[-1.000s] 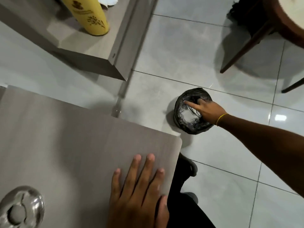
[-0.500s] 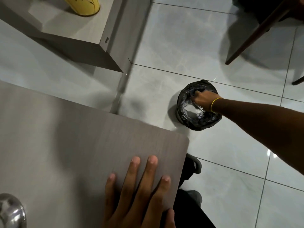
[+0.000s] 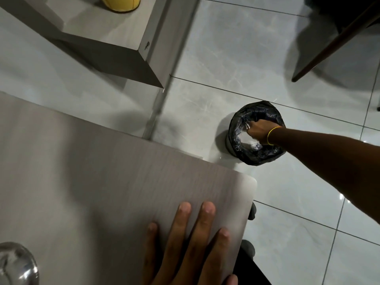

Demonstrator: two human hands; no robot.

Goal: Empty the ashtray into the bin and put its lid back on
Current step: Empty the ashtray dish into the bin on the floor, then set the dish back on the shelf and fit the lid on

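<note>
A small round bin [image 3: 273, 159] lined with a black bag stands on the tiled floor to the right of the table. My right hand [image 3: 258, 130] reaches down inside its mouth, fingers closed around a shiny ashtray [image 3: 247, 125] that is mostly hidden by the hand. A pale patch shows in the bag below it. The shiny domed ashtray lid [image 3: 16, 264] lies at the table's near left corner, cut off by the frame edge. My left hand [image 3: 191, 243] rests flat on the table with fingers spread and nothing in it.
The grey wood-grain table [image 3: 102, 171] fills the lower left, its rounded corner close to the bin. A low grey shelf [image 3: 115, 38] with a yellow container [image 3: 121, 4] stands at top left. A dark chair leg [image 3: 333, 42] slants at top right. My dark shoe [image 3: 251, 210] shows under the table edge.
My right hand has sunk from above the bin into its mouth and its fingers have curled shut. The view has shifted, so the lid is now at the frame's bottom left edge. My left hand stays flat.
</note>
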